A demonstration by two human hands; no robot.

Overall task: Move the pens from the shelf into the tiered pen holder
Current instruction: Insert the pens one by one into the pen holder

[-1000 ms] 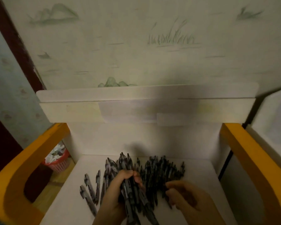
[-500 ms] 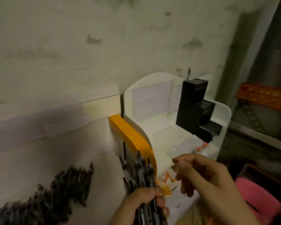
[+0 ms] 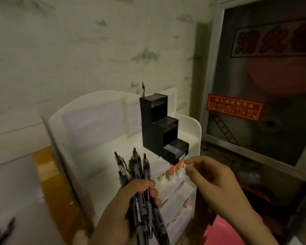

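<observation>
My left hand grips a bundle of several dark pens, tips up, low in the middle of the view. A black three-step tiered pen holder with holed tops stands on a white rack just beyond. One pen sticks up from its top tier's back left corner. My right hand hovers in front of the holder's lowest step, fingers loosely curled, holding nothing. A few blurred pens from the pile show at the bottom left on the shelf.
The white rack has lower tiers with small orange-capped white bottles and boxes. An orange shelf side lies to the left. A framed cabinet with a red label stands on the right, and something pink sits below.
The view swung right from the pen pile to the rack. My left hand lifted the bundle of pens off the shelf and carried it toward the holder; my right hand came up near the lowest step.
</observation>
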